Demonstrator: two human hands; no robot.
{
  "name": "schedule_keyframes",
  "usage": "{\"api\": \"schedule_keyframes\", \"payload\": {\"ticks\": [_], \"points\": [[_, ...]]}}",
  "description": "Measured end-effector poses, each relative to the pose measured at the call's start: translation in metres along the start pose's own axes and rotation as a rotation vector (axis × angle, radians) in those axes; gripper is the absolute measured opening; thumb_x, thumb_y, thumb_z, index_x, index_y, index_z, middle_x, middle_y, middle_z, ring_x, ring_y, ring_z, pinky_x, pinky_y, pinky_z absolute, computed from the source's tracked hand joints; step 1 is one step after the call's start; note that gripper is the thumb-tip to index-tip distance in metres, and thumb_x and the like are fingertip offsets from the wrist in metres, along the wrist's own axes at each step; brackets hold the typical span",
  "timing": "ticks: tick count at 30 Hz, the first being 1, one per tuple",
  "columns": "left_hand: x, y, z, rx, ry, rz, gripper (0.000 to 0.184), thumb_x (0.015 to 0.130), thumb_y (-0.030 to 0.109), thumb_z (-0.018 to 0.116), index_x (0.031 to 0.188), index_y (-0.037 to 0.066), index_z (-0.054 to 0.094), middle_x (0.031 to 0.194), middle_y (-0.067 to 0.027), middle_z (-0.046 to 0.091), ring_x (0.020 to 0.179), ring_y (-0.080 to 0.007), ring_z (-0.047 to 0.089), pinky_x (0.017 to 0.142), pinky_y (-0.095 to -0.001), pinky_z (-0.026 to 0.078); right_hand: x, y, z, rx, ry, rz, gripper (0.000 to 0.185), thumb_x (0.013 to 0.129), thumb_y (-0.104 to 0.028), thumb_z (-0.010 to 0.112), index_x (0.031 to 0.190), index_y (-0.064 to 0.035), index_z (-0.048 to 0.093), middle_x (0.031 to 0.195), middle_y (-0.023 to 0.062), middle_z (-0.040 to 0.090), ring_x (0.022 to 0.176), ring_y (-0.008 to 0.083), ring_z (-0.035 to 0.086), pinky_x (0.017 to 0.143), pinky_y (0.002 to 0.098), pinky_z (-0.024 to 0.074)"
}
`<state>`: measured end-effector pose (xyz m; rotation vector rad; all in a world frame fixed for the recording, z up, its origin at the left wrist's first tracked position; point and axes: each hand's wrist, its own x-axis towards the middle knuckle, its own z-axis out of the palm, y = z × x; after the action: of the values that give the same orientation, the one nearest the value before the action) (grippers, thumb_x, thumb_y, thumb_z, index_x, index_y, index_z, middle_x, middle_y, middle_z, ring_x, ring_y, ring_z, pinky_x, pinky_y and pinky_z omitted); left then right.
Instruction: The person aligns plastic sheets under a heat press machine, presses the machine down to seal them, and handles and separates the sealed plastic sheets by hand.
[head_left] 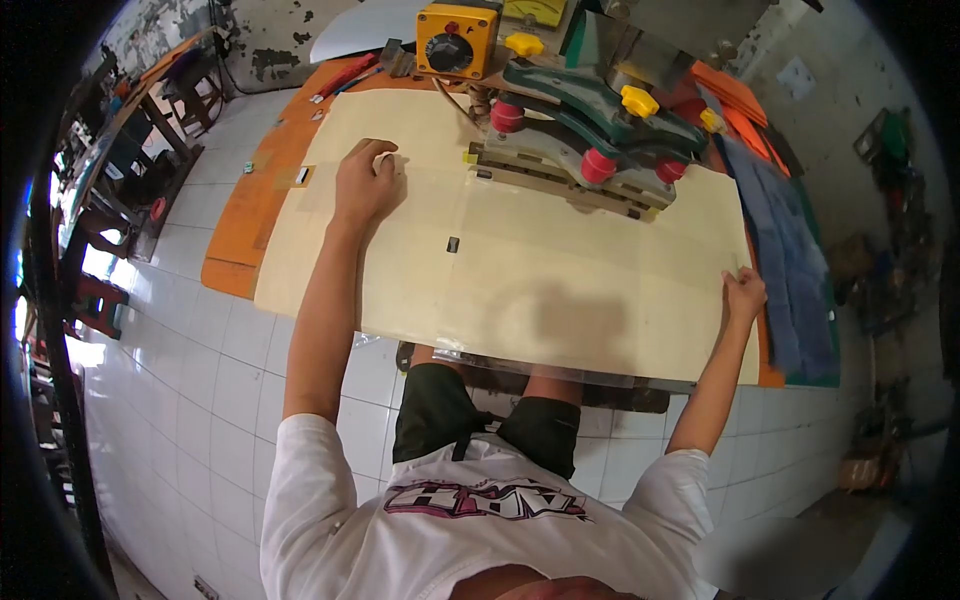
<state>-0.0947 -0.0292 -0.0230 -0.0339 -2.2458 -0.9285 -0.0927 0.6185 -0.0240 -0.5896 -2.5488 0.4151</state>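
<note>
A large cream sheet (pixel 420 280) lies flat over the table in front of me. My left hand (pixel 368 182) rests on its upper left part, fingers curled and thumb bent in; whether something small sits between them I cannot make out. At the right edge of the sheet, my right hand (pixel 745 293) has its fingers closed on the border. A small dark rectangular piece (pixel 453 244) lies near the sheet's middle. Above the sheet's far side stands a green and grey machine head (pixel 600 110) with red and yellow knobs, and its long metal bar (pixel 560 180) hangs low over the surface.
A yellow control box (pixel 457 40) with a black dial stands at the back. Blue cloth (pixel 780 260) lies along the right side, with orange pieces (pixel 735 100) behind it. The orange tabletop (pixel 240 240) shows at left. Stools (pixel 97 305) stand farther left.
</note>
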Motion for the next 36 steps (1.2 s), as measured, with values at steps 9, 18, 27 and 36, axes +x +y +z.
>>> {"api": "schedule_keyframes", "payload": {"ticks": [9,18,27,36], "points": [[-0.003,-0.006,-0.001,0.006,-0.02,-0.018,0.02,0.082,0.011,0.056,0.096,0.005,0.07,0.1,-0.0119,0.067,0.089,-0.0327,0.064,0.081,-0.0384,0.05,-0.056,-0.075,-0.074,0.477,-0.188,-0.432,0.007,0.082,0.001,0.062,0.087,0.0056,0.064,0.078,0.0096,0.065,0.073,0.0153,0.061,0.066,0.0297,0.047],[-0.003,-0.004,0.007,-0.006,-0.156,0.095,0.024,0.08,0.016,0.059,0.097,0.002,0.069,0.107,-0.0153,0.067,0.098,-0.0335,0.064,0.088,-0.0396,0.049,-0.165,-0.13,-0.232,0.714,-0.047,-1.194,0.013,0.08,0.001,0.062,0.092,-0.0022,0.065,0.082,0.0121,0.064,0.074,0.0254,0.063,0.073,0.041,0.0526],[-0.013,0.017,0.0,0.039,-0.325,0.224,0.035,0.081,0.018,0.063,0.112,0.001,0.064,0.121,-0.0197,0.062,0.108,-0.0379,0.059,0.102,-0.0432,0.039,-0.075,-0.081,-0.205,0.761,0.015,-0.288,0.034,0.089,-0.011,0.064,0.121,-0.0009,0.057,0.091,0.0089,0.061,0.078,0.0161,0.061,0.076,0.0318,0.0519],[-0.012,0.021,0.007,-0.05,-0.434,0.155,0.033,0.079,0.018,0.066,0.109,0.004,0.067,0.105,-0.0149,0.064,0.085,-0.0327,0.063,0.077,-0.0382,0.052,0.037,-0.087,-0.096,0.245,-0.478,-0.313,0.064,0.087,-0.025,0.068,0.139,0.0036,0.043,0.117,0.0173,0.063,0.109,0.0253,0.061,0.094,0.0345,0.0458]]}}
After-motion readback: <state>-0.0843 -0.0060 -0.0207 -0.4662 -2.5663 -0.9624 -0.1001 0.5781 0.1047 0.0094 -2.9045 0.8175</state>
